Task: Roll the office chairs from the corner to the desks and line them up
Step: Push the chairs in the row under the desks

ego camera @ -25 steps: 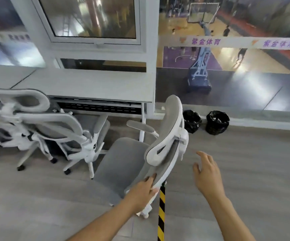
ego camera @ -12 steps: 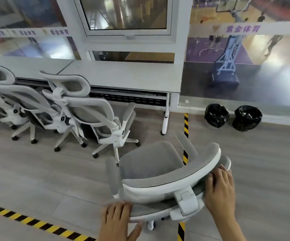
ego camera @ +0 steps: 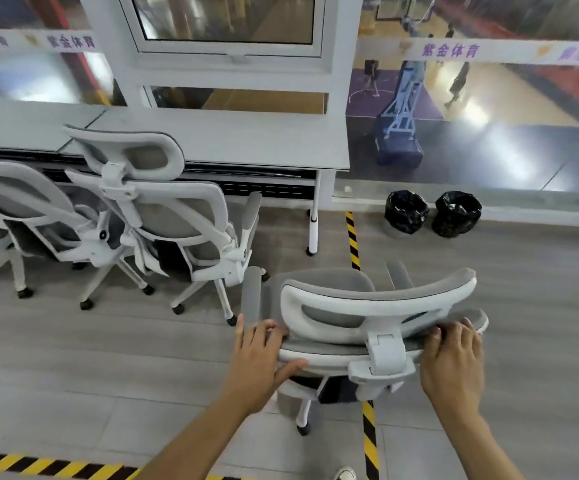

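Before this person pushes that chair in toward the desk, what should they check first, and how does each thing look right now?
1. Left hand holding the chair backrest: ok, fingers curled over its top edge.
2. Right hand holding the backrest: ok, fingers over the edge.
3. Free spot at the desk: ok, open floor right of the parked chair.
4. Desk leg out of the way: not ok, it stands about straight ahead of the held chair.
5. Black bins clear of the path: ok, off to the right by the wall.
6. Held chair's wheels rolling freely: cannot tell, mostly hidden.
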Demonstrator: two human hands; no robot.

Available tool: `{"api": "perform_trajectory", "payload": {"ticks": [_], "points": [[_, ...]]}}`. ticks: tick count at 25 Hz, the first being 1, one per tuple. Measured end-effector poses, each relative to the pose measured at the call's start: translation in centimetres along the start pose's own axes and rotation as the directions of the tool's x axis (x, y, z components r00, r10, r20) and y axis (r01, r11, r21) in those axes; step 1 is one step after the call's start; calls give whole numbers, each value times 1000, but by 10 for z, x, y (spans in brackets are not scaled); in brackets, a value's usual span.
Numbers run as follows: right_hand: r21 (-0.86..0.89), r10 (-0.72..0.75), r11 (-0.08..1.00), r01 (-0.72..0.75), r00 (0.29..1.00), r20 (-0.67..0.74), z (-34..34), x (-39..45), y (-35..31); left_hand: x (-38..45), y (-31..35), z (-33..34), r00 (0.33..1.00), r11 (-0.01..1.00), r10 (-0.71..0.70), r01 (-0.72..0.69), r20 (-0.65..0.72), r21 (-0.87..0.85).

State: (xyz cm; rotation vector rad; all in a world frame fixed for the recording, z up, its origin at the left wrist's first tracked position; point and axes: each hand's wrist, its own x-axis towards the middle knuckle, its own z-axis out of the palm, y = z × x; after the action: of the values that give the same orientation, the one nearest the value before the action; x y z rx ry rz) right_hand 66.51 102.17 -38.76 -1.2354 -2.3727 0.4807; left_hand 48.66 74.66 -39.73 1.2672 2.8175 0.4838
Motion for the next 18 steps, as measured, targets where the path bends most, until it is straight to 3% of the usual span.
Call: {"api": "perform_trajectory", "payload": {"ticks": [3, 7, 14, 18], "points": [[-77, 30, 997, -28, 999, 31, 19, 9, -23, 31, -21, -5, 1000, 1000, -25, 25, 4, 0], [-26, 131, 991, -133, 989, -62, 44, 53, -49, 94, -40, -6, 999, 997, -46, 48, 26, -65], [-56, 110, 991, -118, 985, -135, 93, 166, -66, 222, -71, 1, 999, 999, -2, 4, 49, -52], [-13, 68, 998, -69, 996, -57, 108, 220, -93, 287, -95, 0, 996, 996, 22, -15, 88, -85]]}}
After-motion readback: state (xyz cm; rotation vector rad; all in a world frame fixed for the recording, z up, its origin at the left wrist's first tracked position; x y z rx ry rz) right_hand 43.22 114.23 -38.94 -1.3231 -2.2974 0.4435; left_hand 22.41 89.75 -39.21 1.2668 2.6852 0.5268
